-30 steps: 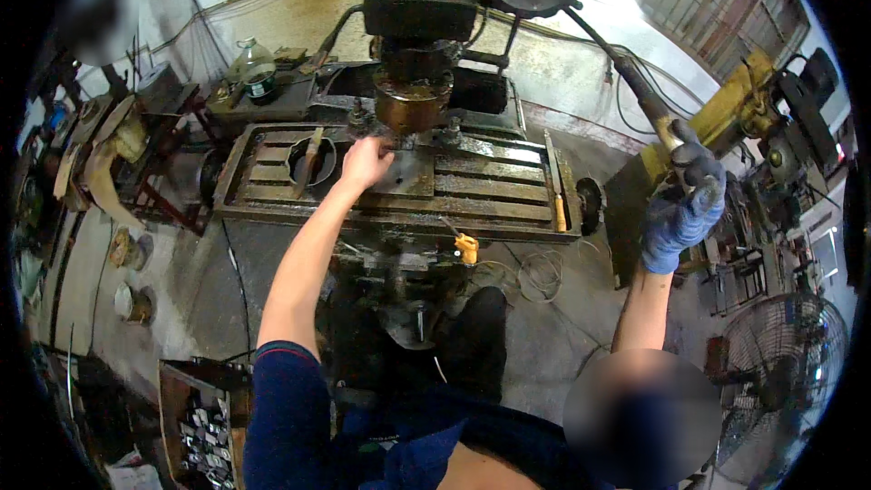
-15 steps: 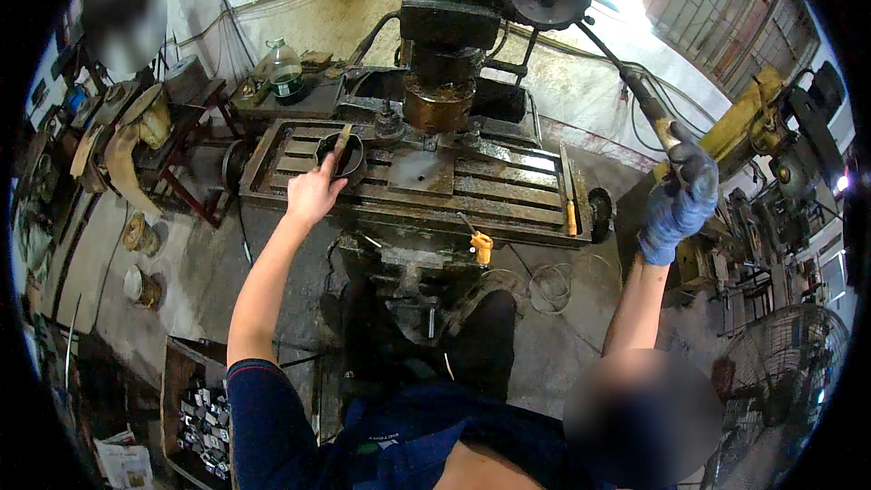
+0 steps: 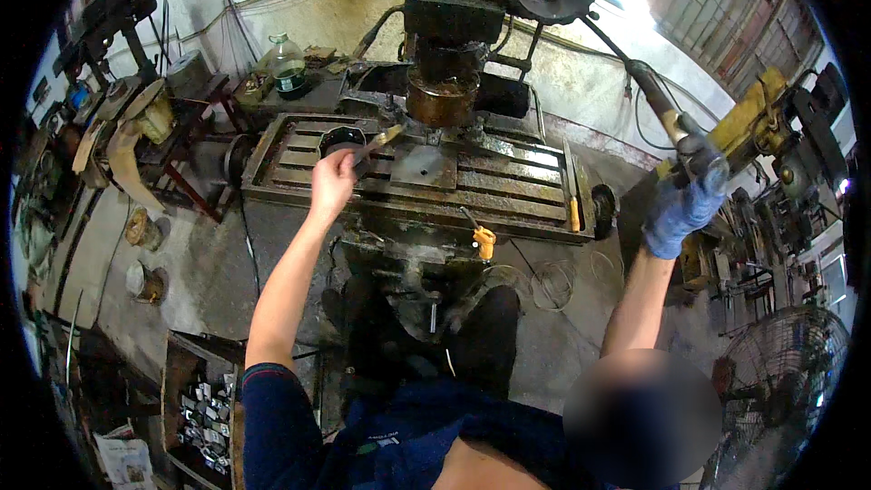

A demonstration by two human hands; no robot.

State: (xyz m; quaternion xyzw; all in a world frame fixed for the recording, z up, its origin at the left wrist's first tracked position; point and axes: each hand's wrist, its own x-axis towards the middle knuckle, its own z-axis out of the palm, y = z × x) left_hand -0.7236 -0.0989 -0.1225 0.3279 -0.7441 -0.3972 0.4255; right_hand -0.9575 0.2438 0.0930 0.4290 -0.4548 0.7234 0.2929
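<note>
My left hand (image 3: 333, 180) is closed on a wooden-handled brush (image 3: 381, 139), whose tip points right toward the machine's spindle (image 3: 442, 100). Just behind the hand, a small black bowl (image 3: 337, 137) sits on the slotted machine table (image 3: 517, 189). A flat metal plate (image 3: 424, 166) lies on the table under the spindle. My right hand (image 3: 682, 204), in a blue glove, grips the end of the long feed lever (image 3: 646, 89) high at the right.
An orange-handled tool (image 3: 572, 204) lies at the table's right end, and another orange handle (image 3: 484, 238) hangs at its front. A green bottle (image 3: 288, 65) stands on a bench behind. A fan (image 3: 780, 372) is at lower right, a parts box (image 3: 204, 408) at lower left.
My left hand went from beside the spindle left to the black bowl and took up the brush. My right hand has stayed on the lever.
</note>
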